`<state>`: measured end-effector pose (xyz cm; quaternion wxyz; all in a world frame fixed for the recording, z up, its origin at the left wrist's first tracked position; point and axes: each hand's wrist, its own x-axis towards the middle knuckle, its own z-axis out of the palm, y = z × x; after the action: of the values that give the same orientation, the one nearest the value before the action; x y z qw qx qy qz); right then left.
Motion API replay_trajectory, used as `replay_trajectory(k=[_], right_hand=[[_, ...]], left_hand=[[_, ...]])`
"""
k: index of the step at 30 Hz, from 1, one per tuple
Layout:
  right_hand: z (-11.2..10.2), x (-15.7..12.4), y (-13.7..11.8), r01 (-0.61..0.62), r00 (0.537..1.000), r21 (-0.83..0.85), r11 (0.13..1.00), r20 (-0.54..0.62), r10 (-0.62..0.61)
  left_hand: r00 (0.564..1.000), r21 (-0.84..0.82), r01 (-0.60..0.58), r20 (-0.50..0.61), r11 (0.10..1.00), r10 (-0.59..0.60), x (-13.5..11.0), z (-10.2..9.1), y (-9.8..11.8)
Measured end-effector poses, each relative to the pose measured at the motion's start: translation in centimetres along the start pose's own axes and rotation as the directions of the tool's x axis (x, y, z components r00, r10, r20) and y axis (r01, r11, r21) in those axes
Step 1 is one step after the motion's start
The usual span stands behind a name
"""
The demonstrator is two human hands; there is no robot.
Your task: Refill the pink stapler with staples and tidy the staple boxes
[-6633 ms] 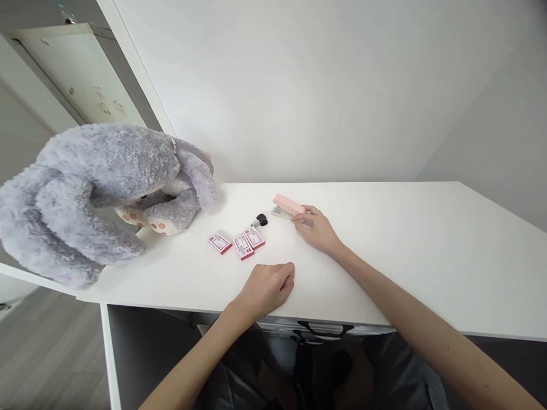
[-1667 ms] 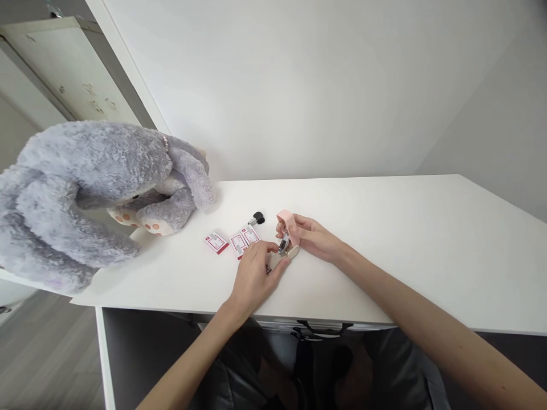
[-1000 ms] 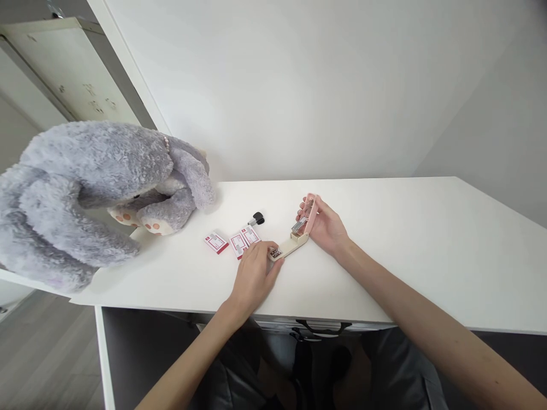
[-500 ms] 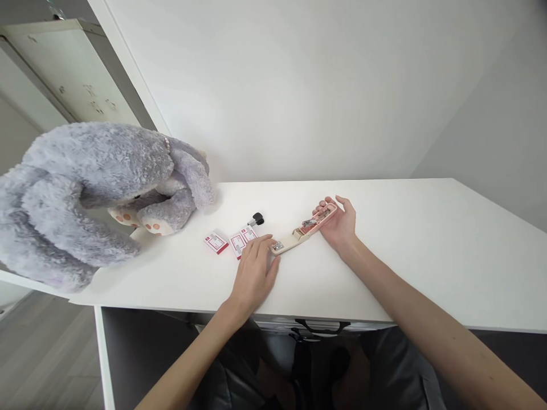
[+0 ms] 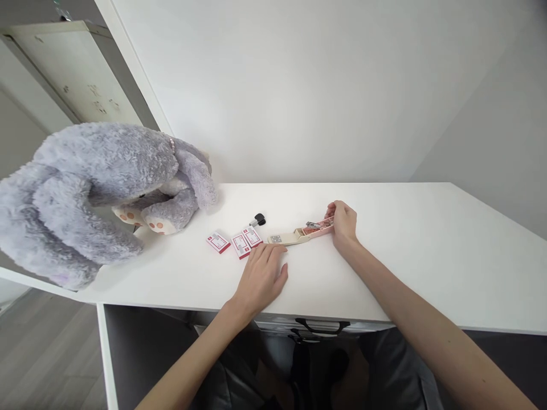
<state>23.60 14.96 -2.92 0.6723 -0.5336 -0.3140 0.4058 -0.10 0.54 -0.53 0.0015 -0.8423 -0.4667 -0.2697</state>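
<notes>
A stapler (image 5: 290,237) lies unfolded on the white desk, its cream base with a metal plate to the left and its pink upper half to the right. My right hand (image 5: 344,223) is closed round the pink end, which its fingers partly hide. Just below the cream base rests my left hand (image 5: 264,276), fingers stretched out and the thumb apart, with nothing held. Close to its fingertips are two small red-and-white boxes (image 5: 240,245), side by side. A third such box (image 5: 218,242) sits farther left.
Behind the boxes lies a small black-handled object with a metal end (image 5: 258,220). A large grey plush toy (image 5: 111,165) takes up the desk's left end. The white desk (image 5: 427,256) backs onto a wall, and drawer handles (image 5: 323,326) show beneath its front edge.
My right hand has turned and curled over the pink end, lowering it. The stapler has swung flatter. My left fingers have come away from the base, slightly toward me.
</notes>
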Motion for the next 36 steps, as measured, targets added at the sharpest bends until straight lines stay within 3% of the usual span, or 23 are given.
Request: replay_trajectory(k=[10,15,22,26,30,36], right_hand=[[-0.3,-0.5,-0.2,0.06,0.998,-0.172,0.983,-0.015,-0.063],[-0.4,-0.4,-0.1,0.073,0.997,-0.196,0.978,-0.019,-0.078],[-0.6,0.3,0.2,0.074,0.995,-0.142,0.987,-0.057,-0.082],[-0.8,0.7,0.7,0.068,0.994,-0.086,0.994,-0.075,-0.074],[-1.4,0.6,0.9,0.069,0.994,-0.028,0.997,-0.082,-0.072],[-3.8,-0.6,0.8,0.08,0.987,0.033,0.996,-0.142,-0.075]], left_hand=[[0.998,-0.018,-0.01,-0.059,1.0,0.009,-0.1,0.2,-0.2],[0.983,-0.009,0.041,-0.179,0.999,-0.042,0.0,-0.4,-0.9],[0.909,0.064,0.256,-0.354,0.964,-0.219,0.2,-2.0,-4.9],[0.838,0.052,0.435,-0.39,0.899,-0.383,0.0,-2.8,-7.5],[0.79,0.037,0.546,-0.356,0.837,-0.5,-0.4,-3.0,-9.1],[0.772,0.064,0.606,-0.287,0.793,-0.567,-1.2,-3.1,-10.0]])
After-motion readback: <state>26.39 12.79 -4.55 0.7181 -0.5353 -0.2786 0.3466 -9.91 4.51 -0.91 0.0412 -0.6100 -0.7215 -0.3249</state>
